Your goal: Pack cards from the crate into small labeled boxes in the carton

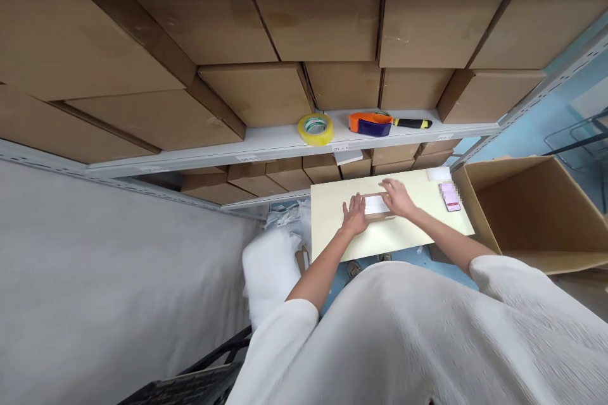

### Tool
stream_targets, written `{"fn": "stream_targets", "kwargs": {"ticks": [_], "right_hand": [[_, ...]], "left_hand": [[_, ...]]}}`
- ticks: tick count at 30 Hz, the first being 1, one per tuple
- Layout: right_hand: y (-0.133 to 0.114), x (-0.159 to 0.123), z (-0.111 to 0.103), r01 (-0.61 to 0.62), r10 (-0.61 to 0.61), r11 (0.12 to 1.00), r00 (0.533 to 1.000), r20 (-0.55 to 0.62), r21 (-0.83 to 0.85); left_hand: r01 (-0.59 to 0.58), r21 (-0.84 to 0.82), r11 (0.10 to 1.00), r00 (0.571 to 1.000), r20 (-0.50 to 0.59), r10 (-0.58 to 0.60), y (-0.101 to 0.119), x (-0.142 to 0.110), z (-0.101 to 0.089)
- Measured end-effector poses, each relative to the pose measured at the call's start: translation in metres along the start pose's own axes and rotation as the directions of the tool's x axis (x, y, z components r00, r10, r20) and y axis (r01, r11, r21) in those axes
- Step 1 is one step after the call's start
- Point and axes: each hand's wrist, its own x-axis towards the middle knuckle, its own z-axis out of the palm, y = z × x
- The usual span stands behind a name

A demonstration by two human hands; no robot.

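A small brown cardboard box [380, 217] lies on the pale yellow tabletop [332, 240]. On its top face is a white label [375, 204]. My left hand [355, 216] rests flat on the left end of the box, its fingers stretched out beside the label. At the right end, my right hand [398, 198] touches the box by the label's edge, with the thumb low and the fingers apart and slightly bent.
A phone [450, 197] lies at the table's right, near a white stack [438, 174]. A large open carton [522, 202] stands to the right. The shelf ahead holds yellow tape [316, 130], an orange tape dispenser [370, 123], a cutter [413, 123] and several boxes. White wrap [270, 272] sits left.
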Motion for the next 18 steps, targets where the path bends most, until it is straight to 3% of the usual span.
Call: {"fn": "stream_targets", "kwargs": {"ticks": [3,6,18], "right_hand": [[-0.003,-0.055,0.050,-0.075,0.076,0.997,0.974,0.216,-0.013],[-0.003,-0.077,0.077,-0.080,0.095,0.995,0.947,0.306,-0.059],[-0.002,-0.079,0.089,-0.111,0.128,0.991,0.940,0.318,-0.069]], "left_hand": [[-0.131,0.014,0.991,0.990,-0.044,0.131,0.007,-0.012,0.013],[-0.197,0.062,0.978,0.980,-0.017,0.199,0.008,-0.017,0.021],[-0.251,0.112,0.961,0.968,0.004,0.252,0.000,-0.017,0.030]]}}
